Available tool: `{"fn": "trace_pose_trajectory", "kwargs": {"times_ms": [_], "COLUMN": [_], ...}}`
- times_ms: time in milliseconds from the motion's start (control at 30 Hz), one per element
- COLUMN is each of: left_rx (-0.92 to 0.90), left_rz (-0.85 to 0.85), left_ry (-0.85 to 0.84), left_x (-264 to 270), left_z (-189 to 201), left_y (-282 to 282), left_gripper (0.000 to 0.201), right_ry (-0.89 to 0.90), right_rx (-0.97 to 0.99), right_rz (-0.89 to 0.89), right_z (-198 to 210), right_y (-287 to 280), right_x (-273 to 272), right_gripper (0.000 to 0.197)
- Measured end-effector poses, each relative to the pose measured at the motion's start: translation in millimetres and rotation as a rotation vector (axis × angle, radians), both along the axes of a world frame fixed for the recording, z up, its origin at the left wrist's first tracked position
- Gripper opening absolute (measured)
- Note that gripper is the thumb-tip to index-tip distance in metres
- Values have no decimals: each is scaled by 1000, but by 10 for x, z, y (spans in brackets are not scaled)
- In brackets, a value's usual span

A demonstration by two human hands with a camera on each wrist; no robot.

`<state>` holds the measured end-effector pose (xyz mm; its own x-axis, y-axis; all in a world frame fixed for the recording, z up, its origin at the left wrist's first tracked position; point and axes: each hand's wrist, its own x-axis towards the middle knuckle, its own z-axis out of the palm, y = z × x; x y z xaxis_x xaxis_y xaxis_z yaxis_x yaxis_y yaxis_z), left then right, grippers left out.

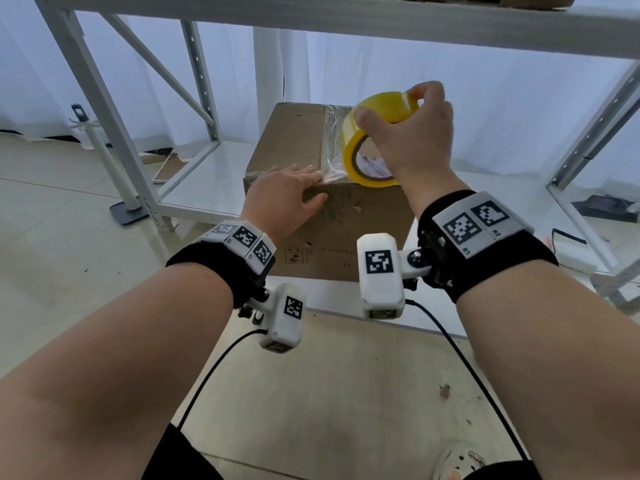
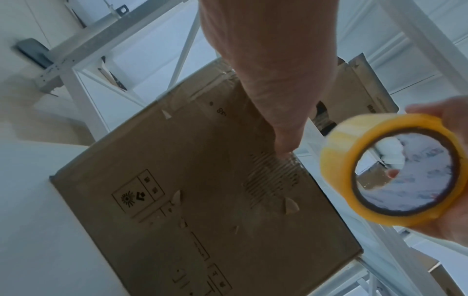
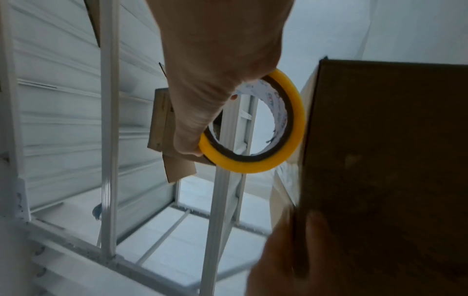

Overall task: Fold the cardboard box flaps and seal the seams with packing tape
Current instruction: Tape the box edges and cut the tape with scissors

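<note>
A closed brown cardboard box [image 1: 294,140] stands on a low white shelf [image 1: 207,181]. A strip of clear tape [image 1: 330,133] runs along its top seam and over the near edge. My left hand [image 1: 287,195] lies flat on the box's near top edge, fingers straight, pressing the tape end down; in the left wrist view its thumb [image 2: 286,140] presses on the box's front face [image 2: 202,200]. My right hand [image 1: 412,133] grips a yellow roll of packing tape [image 1: 367,140] above the box's right side, and the right wrist view shows the roll [image 3: 255,166] beside the box [image 3: 380,160].
White metal shelving [image 1: 114,109] frames the box, with a shelf beam [image 1: 346,22] overhead. A white post on a dark base [image 1: 126,213] stands on the tiled floor at left. Flattened cardboard [image 3: 167,140] leans behind the shelving. Cables [image 1: 467,368] hang from my wrist cameras.
</note>
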<state>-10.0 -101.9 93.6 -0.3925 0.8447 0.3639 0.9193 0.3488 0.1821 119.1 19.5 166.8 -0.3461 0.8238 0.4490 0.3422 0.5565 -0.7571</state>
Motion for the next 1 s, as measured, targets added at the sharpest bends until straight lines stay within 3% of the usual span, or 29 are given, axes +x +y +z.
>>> {"fn": "trace_pose_trajectory", "kwargs": {"times_ms": [200, 300, 533, 767, 1000], "left_rx": [8, -64, -44, -66, -84], "left_rz": [19, 24, -66, -51, 81], "left_ry": [-29, 17, 101, 143, 115], "left_x": [66, 118, 394, 56, -189], "left_z": [65, 89, 77, 89, 69], "left_y": [-4, 18, 327, 27, -215], "left_gripper": [47, 52, 53, 45, 38], "right_ry": [-79, -100, -176, -209, -203], "right_rx": [-24, -28, 41, 47, 45], "right_rz": [-60, -45, -16, 1, -1], "right_z": [-35, -44, -34, -25, -51], "right_y": [133, 152, 134, 72, 60], "right_x": [123, 137, 168, 107, 133], "right_gripper": [72, 74, 76, 72, 74]}}
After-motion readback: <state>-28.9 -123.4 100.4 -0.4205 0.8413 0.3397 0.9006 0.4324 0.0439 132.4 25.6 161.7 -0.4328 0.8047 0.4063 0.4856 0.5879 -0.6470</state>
